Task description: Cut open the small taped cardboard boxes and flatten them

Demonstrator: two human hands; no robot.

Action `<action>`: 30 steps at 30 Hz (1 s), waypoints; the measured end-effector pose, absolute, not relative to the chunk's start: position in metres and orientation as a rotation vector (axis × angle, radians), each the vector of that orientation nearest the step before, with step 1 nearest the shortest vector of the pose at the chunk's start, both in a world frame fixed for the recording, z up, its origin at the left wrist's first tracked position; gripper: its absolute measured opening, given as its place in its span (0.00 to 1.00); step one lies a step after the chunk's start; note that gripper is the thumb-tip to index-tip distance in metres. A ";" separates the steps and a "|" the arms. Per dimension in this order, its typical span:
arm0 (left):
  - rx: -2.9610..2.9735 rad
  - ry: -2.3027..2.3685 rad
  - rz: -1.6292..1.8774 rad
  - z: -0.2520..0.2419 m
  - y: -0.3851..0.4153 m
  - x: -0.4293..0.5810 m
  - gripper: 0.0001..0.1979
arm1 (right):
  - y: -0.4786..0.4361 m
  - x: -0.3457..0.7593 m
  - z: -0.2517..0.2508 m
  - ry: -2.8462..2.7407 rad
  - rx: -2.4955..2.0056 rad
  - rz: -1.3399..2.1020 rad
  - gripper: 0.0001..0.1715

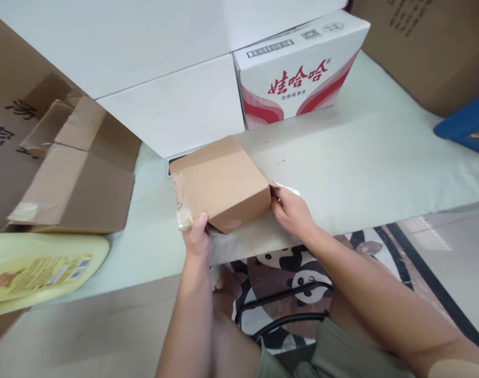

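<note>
A small brown cardboard box (221, 181) lies on the pale table (361, 152) near its front edge. My left hand (197, 237) grips the box's near left corner, thumb on top beside a strip of clear tape. My right hand (292, 210) is closed on the box's right edge, where a piece of clear tape (287, 187) sticks out. Both forearms reach up from my lap.
A white carton with red Chinese lettering (298, 73) and a plain white box (176, 110) stand behind. An opened brown carton (77, 178) lies left, a yellow bottle (34, 270) at the near left. A blue object (468, 123) sits far right.
</note>
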State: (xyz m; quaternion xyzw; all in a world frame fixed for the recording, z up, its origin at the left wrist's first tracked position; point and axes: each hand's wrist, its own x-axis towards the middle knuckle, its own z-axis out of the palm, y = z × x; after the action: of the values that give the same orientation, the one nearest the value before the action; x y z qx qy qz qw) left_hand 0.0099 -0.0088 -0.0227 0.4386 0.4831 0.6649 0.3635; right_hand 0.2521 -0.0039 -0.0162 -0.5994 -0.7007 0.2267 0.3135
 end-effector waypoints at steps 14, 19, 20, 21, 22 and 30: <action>0.943 1.288 1.886 0.003 -0.007 0.030 0.26 | -0.009 0.250 -0.014 -1.910 -1.576 0.717 0.16; 1.051 1.364 1.909 -0.001 -0.008 0.028 0.25 | -0.009 0.250 -0.013 -1.892 -1.622 0.727 0.18; 1.058 1.358 1.907 -0.003 -0.008 0.027 0.25 | -0.009 0.249 -0.013 -1.894 -1.637 0.735 0.18; 1.061 1.354 1.905 -0.005 -0.008 0.025 0.26 | -0.009 0.249 -0.012 -1.894 -1.654 0.740 0.20; 1.061 1.355 1.903 -0.006 -0.008 0.024 0.26 | -0.009 0.249 -0.012 -1.885 -1.676 0.743 0.22; 0.996 1.360 1.851 -0.009 -0.009 0.020 0.24 | -0.004 0.248 -0.018 -1.667 -1.553 0.856 0.30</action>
State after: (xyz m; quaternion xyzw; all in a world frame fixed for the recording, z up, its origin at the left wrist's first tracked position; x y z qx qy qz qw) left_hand 0.0205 -0.0094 -0.0093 0.3776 0.5158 0.7020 0.3139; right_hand 0.2477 -0.0045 -0.0177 -0.5986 -0.6424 0.3299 0.3467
